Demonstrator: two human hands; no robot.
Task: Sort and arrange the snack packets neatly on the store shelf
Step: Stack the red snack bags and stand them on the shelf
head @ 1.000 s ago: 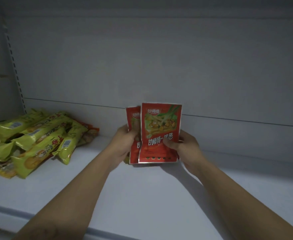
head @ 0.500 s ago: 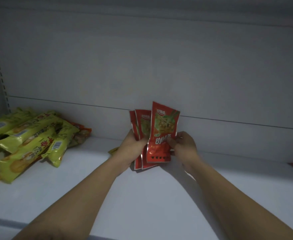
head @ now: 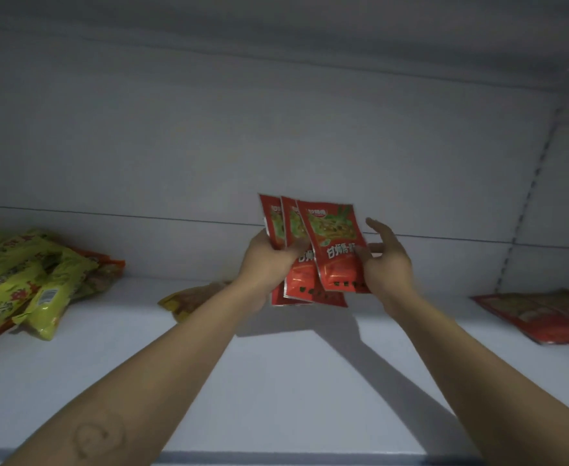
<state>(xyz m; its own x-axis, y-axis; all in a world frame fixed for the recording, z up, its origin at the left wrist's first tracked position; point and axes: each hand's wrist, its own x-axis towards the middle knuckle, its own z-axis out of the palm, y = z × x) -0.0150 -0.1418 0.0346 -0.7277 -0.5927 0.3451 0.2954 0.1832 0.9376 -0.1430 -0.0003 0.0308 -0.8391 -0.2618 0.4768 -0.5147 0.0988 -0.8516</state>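
The white shelf (head: 276, 381) is under both my arms, with its grey back wall (head: 209, 146) behind. On the left lies a loose pile of green packets (head: 24, 287). It sits nearer to the picture edge than half a second ago, because my view has turned to the right. For the same reason some flat red packets (head: 545, 317) now show on the shelf at the far right.

Above the middle of the shelf I hold three red packets (head: 335, 250) upright, and they are fanned wider than before. My left hand (head: 266, 264) grips them from the left, fingers curled behind and thumb in front. My right hand (head: 389, 264) pinched the front packet before; now its fingers are spread straight and only the thumb touches the packet's right edge.

A yellow packet (head: 189, 299) lies just behind my left wrist.

The front red packet carries white Chinese characters, partly hidden by my thumb. One green packet has a barcode sticker (head: 46, 296).
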